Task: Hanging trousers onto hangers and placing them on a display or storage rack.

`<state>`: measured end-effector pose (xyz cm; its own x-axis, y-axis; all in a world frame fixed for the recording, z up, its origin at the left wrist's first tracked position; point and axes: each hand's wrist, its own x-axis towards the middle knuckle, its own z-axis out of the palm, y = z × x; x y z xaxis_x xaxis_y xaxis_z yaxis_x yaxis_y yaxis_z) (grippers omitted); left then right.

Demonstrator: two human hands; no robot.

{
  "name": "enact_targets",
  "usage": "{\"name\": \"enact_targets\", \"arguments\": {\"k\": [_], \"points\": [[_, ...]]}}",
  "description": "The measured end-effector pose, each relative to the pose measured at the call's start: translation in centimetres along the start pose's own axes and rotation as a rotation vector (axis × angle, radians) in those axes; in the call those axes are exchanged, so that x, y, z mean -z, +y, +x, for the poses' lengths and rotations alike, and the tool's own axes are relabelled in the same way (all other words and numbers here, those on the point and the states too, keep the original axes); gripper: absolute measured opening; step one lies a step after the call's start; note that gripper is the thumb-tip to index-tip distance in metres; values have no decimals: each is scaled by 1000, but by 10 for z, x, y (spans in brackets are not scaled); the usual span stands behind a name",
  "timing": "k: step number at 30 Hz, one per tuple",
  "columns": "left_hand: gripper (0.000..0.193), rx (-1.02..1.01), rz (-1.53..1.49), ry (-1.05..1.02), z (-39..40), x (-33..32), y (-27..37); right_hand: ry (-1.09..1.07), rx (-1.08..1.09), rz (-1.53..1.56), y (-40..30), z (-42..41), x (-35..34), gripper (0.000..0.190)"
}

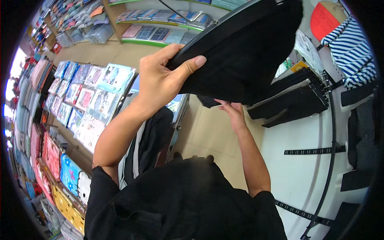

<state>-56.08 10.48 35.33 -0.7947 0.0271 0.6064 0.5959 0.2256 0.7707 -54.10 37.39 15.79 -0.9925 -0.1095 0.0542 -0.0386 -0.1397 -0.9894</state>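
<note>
My left hand point(163, 79) grips the end of a dark clip hanger and the top edge of a black garment point(240, 57) hanging from it, probably trousers. The hanger's dark bar point(222, 24) slants up to the right, and its metal hook point(196, 16) sticks out toward the shelves. Below the garment is my right hand point(232, 112), its fingers at the lower hem. Cloth hides part of those fingers, so their hold is unclear. Just right of that hand, several dark trousers point(295, 99) hang on a black wall rail point(331, 132).
Packaged textiles point(87, 93) cover a display at left, with dark garments point(159, 132) draped along its near side. Shelves point(162, 22) of packaged goods stand ahead. Striped clothing point(351, 48) hangs at upper right. Tiled floor point(204, 129) lies between the display and the white wall panel point(288, 174).
</note>
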Motion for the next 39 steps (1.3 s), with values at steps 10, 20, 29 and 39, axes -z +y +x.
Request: {"name": "enact_targets", "arguments": {"k": [10, 20, 29, 39], "points": [[35, 126, 188, -139, 11, -176, -33, 95, -386, -33, 71, 8, 178, 51], [32, 98, 289, -243, 12, -345, -19, -127, -61, -10, -77, -28, 311, 27], [24, -26, 428, -409, -2, -428, -5, 4, 63, 229, -114, -3, 365, 46], [27, -136, 623, -563, -17, -464, 1, 250, 171, 267, -90, -17, 379, 34]]}}
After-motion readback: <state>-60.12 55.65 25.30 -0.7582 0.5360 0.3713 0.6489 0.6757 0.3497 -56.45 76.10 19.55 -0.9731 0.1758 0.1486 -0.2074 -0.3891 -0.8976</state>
